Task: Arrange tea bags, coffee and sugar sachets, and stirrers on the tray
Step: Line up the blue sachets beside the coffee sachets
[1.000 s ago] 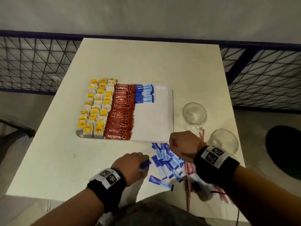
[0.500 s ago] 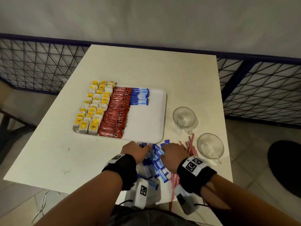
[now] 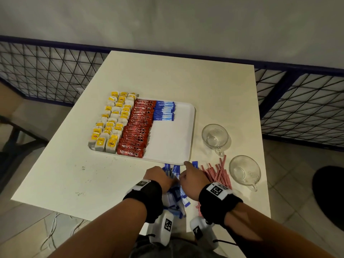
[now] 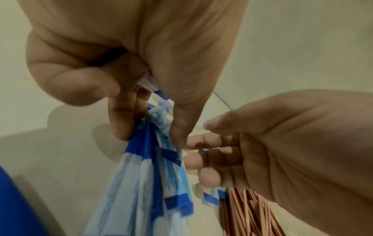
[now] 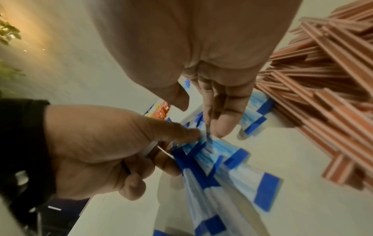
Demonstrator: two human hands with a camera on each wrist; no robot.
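Both hands have closed in together over the loose sugar sachets just below the tray's near edge, where a second ago they sat apart, the left one off to the side. On the white surface (image 3: 178, 79) the tray (image 3: 192, 127) is the landmark: tea bags (image 3: 111, 123) fill its left side, red coffee sachets (image 3: 138, 127) run down beside them, and a short row of blue sugar sachets (image 3: 164, 113) lies at its far end, with bare tray below and to the right of that row. Two glass cups (image 3: 215, 136) stand right of the tray, and the red stirrers (image 3: 217, 173) lie off its near right corner, none on it yet. The loose sachets (image 3: 176, 198) sit between that corner and the surface's near edge. The left hand (image 3: 158, 177) pinches a fanned bunch of them between thumb and curled fingers; the right hand (image 3: 192, 178) has its fingers bent at the bunch's top end, touching it, though whether it grips one I cannot tell. These paper sachets look light, thin and slick against each other, so a bunch will likely splay or slip. I judge it best to pinch across the short ends, squaring the stack before carrying it to the bare part of the tray below the blue row.
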